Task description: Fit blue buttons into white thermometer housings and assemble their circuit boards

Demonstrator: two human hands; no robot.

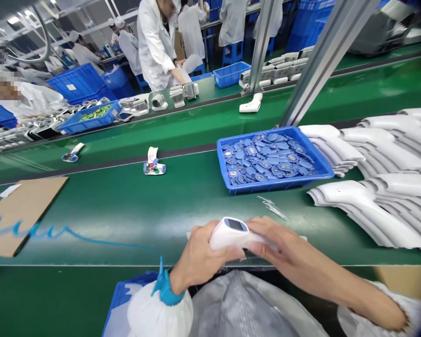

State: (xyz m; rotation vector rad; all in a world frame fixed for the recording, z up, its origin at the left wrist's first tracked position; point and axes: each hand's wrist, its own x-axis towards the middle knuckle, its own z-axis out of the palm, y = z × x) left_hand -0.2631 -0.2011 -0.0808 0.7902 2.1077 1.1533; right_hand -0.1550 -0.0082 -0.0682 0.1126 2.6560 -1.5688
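Note:
A white handheld infrared thermometer (221, 237) with a small dark display is held over the near edge of the green bench. My left hand (199, 252) is wrapped round its head end, thumb along the near side. Around the handle end, my right hand (275, 241) is closed, covering most of that part. A blue wrist strap (168, 290) sits on my left wrist, with a coiled blue cord running off to the left. Beyond my hands, thin white strips (272, 206) lie on the bench.
A blue tray (277, 186) of small blue parts stands ahead. White shell halves (368, 201) are stacked at right. An opened unit (154, 167) lies left of centre, and cardboard (28, 206) at far left. A metal post (323, 65) rises behind the tray. Co-workers (157, 47) are across the line.

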